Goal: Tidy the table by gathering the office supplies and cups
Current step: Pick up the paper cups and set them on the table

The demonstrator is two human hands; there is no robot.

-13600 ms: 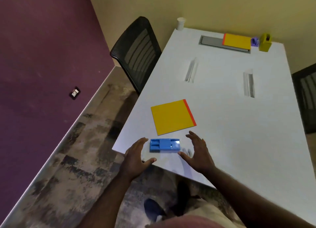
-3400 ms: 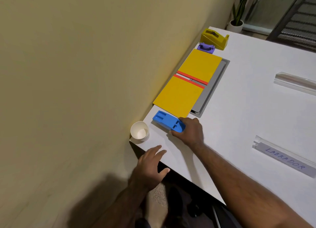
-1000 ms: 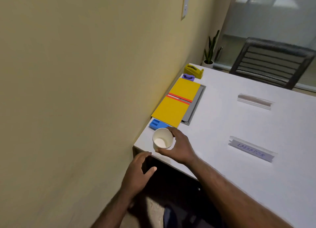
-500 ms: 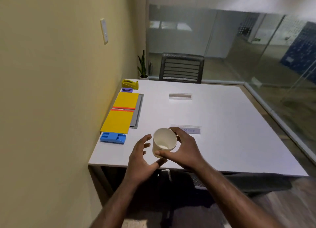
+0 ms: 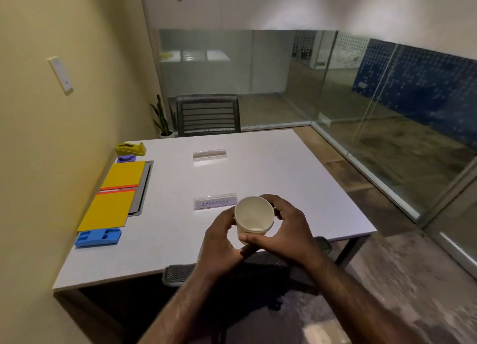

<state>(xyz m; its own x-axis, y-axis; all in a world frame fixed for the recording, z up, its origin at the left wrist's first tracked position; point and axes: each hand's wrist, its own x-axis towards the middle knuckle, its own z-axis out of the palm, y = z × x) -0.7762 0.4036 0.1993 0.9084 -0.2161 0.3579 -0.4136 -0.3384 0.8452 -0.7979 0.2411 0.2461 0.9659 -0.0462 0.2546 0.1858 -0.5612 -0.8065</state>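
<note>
1. Head view: we hold the white paper cup (image 5: 254,218) in the air above the near edge of the white table (image 5: 284,178). Our right hand (image 5: 289,230) curls round its right side and base, and our left hand (image 5: 219,240) wraps round its left side.
2. Far to the left of our fingers, by the wall, lie the blue stapler (image 5: 98,237), two yellow notepads (image 5: 113,196), a purple tape holder (image 5: 126,158) and a yellow tape dispenser (image 5: 130,148). Just beyond our fingertips stands the name plate (image 5: 214,202).
3. We judge the cup step is in hand; next it wants carrying to the gathered supplies.
</note>
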